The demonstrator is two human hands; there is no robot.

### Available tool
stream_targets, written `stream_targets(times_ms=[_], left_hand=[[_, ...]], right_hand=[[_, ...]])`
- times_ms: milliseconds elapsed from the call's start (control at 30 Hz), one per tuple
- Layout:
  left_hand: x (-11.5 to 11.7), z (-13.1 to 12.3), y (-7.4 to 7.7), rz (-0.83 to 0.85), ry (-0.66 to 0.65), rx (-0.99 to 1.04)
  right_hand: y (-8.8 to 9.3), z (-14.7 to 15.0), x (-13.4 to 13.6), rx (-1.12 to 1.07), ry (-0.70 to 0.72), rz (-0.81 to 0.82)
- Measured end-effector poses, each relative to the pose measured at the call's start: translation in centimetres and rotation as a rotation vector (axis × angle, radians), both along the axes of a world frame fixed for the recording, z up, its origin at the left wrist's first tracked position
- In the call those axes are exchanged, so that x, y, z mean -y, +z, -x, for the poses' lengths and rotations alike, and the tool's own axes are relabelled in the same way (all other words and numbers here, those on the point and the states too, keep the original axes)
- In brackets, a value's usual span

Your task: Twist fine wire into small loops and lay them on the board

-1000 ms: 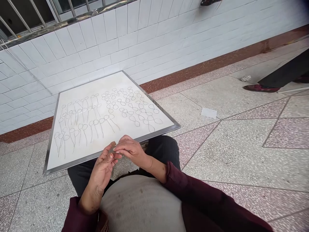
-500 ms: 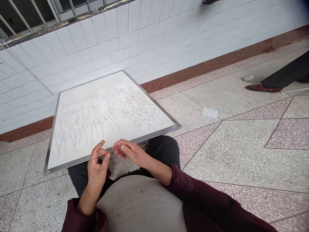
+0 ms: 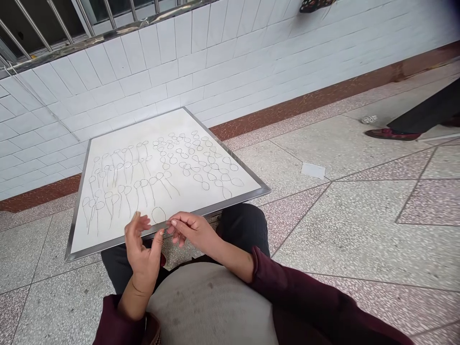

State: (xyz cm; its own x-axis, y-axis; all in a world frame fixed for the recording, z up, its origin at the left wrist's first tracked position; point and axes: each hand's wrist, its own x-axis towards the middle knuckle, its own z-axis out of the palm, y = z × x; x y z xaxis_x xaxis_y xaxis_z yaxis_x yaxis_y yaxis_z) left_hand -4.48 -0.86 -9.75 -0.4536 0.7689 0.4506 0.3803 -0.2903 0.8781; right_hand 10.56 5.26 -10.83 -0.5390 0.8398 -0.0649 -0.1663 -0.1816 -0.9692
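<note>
A thin dark wire loop [image 3: 158, 207] stands above the near edge of a white board [image 3: 125, 227] with a metal frame. My right hand [image 3: 194, 231] has thumb and forefinger pinched at the loop's lower end. To its left, my left hand [image 3: 142, 254] is open, with fingers spread and the thumb tip close to the right fingertips; whether the thumb touches the wire cannot be made out. On the board's left half lie several single wire loops with long tails [image 3: 125, 190]. Several figure-eight wire loops [image 3: 201, 181] lie on its right half.
The board rests over my knees [image 3: 244, 225], its far side near a white tiled wall [image 3: 151, 86]. A barred window [image 3: 53, 24] is at upper left. On the speckled floor [image 3: 359, 230] lies a white paper [image 3: 313, 170]; beyond it is another person's shoe [image 3: 393, 134].
My left fingers have opened away from the wire and moved slightly left. The round loop now shows clearly between my hands, pinched by the right one.
</note>
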Motion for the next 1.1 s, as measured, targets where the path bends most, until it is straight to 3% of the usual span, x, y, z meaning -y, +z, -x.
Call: stream_targets(times_ms=[100,233,533,700,867,1100], left_hand=[[-0.4,-0.6,0.0,0.205,-0.181,0.341],[-0.9,-1.0,-0.4,0.268,-0.246,0.598],[-0.7,-1.3,-0.2,0.281,-0.25,0.672],[-0.8,-1.3,-0.2,0.294,-0.24,0.677],[-1.0,-1.5,-0.2,0.287,-0.191,0.667],[-1.2,-0.8,0.1,0.176,-0.006,0.65]], right_hand=[[0.3,0.0,0.2,0.062,-0.038,-0.097],[0.0,0.0,0.5,0.174,-0.057,-0.267],[-1.3,-0.2,0.2,0.514,-0.144,-0.814],[-1.5,-0.2,0.2,0.543,-0.181,-0.91],[-1.6,-0.1,0.2,0.545,-0.183,-0.799],[-2.3,0.5,0.2,0.136,-0.124,-0.139]])
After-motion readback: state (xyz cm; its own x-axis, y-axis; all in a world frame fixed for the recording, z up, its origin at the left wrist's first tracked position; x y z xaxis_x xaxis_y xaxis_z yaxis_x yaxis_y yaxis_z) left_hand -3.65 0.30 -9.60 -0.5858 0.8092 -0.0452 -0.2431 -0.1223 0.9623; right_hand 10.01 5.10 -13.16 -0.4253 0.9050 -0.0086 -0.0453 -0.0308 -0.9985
